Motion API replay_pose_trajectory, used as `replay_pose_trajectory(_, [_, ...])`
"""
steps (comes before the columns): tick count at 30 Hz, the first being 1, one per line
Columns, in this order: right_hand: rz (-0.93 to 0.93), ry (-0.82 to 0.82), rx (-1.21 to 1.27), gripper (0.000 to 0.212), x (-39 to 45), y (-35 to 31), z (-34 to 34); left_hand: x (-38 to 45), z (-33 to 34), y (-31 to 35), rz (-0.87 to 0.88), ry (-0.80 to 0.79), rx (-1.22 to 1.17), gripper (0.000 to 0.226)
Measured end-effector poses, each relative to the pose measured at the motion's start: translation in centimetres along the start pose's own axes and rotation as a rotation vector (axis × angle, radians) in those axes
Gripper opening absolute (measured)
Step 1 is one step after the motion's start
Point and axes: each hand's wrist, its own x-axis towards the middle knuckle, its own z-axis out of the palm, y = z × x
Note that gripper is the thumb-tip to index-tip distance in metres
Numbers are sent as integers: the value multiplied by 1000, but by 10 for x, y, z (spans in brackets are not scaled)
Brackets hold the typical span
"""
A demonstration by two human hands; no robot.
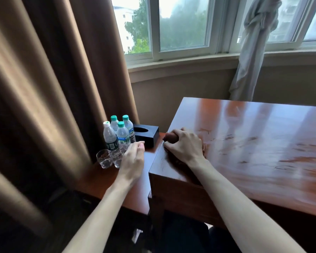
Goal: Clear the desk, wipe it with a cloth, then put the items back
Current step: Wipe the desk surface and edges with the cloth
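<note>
Your right hand (183,144) grips a bunched brown cloth (171,137) at the glossy desk's (263,143) left edge; your left hand (133,157) hovers with fingers relaxed

Nothing here reads clearly. The four water bottles (118,135) carry dark green and blue labels with white lettering, perhaps a brand name, but blur keeps every word illegible.

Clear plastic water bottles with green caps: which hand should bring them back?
The left hand, probably. It hovers open beside the clear plastic water bottles on the low side shelf, while the right hand grips a brown cloth.
</note>
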Motion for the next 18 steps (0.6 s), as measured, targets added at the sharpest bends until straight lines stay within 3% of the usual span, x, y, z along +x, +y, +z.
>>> replay_pose_trajectory(3, [-112, 47, -40, 33, -38, -19, 5, -8, 8, 5, 77, -48, 25, 53])
replay_pose_trajectory(6, [-266, -31, 68, 34, -81, -19, -8, -5, 19, 6, 50, -84, 2, 53])
replay_pose_trajectory(11, [22, 58, -23, 30, -21, -29, 14, -20, -5, 4, 60, -52, 20, 34])
replay_pose_trajectory(16, [-310, 20, 56, 38, -82, -55, 20, -15, -36, -4, 56, 12, 31, 33])
replay_pose_trajectory(18, [-308, 29, 97, 34, -92, -37, 2, -15, -31, -2, 60, 2, 53, 33])
